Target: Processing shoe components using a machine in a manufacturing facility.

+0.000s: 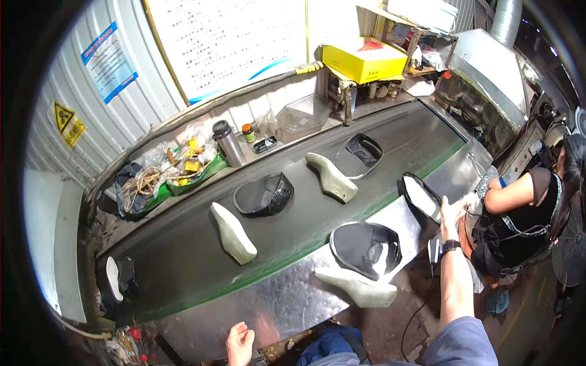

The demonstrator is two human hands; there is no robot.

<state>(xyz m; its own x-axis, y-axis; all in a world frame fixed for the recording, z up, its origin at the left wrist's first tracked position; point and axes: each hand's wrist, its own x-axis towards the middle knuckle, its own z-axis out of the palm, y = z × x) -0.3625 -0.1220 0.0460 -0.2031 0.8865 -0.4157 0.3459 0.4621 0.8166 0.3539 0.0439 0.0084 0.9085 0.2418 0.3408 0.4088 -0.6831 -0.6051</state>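
Observation:
My right hand [452, 215], wearing a dark wrist band, reaches forward and grips the near end of a black shoe upper [421, 196] with a pale sole-shaped face. Near the front edge of the metal ledge, my left hand [240, 343] is loosely curled with nothing in it. Between my hands, another black shoe upper [360, 244] lies on the ledge, a white piece inside it. A pale green shoe last [357, 287] lies beside it, sticking out past the edge. On the dark belt lie a shoe last [234, 235], a black upper [264, 195], another last [331, 177] and an upper [360, 155].
A co-worker [519, 207] sits at right, a gloved hand close to mine. At the belt's left end stands a pale-soled black shoe piece [114, 277]. Behind the belt are a green bag of cords [177, 183], a steel flask [229, 144] and a yellow box [364, 61].

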